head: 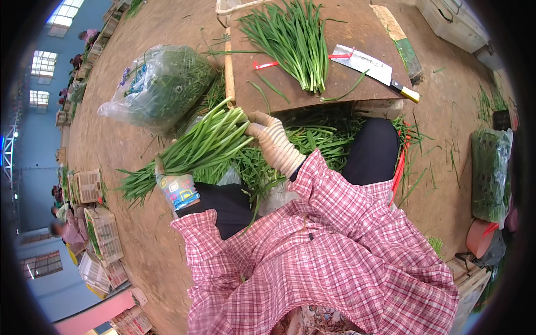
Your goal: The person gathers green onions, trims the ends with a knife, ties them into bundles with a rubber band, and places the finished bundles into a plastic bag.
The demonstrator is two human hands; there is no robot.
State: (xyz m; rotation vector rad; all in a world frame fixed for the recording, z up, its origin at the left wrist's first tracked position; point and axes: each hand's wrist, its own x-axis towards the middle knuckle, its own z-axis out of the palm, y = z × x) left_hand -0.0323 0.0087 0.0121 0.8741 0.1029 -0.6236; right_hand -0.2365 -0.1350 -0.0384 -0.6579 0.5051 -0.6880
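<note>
My left hand (176, 186), in a patterned glove, grips a bunch of green garlic chives (201, 142) around its leafy part. At the pale stem ends, the fingers of my right hand (274, 138), in a striped cream glove, touch the bunch; its fingertips are partly hidden. Ahead of me, a second bundle of chives (297, 50) lies on a brown board table (251, 94), with a red tie (266, 65) beside it. A cleaver (366, 65) with a black and yellow handle rests to the right of that bundle. Loose chives (322, 138) fill the space between my knees.
A clear plastic bag of greens (167, 83) sits on the floor to the left. Red ties (401, 163) hang by my right knee. Another wrapped bundle of greens (490, 176) stands at right. Crates (104, 234) and several people (73, 226) line the left side.
</note>
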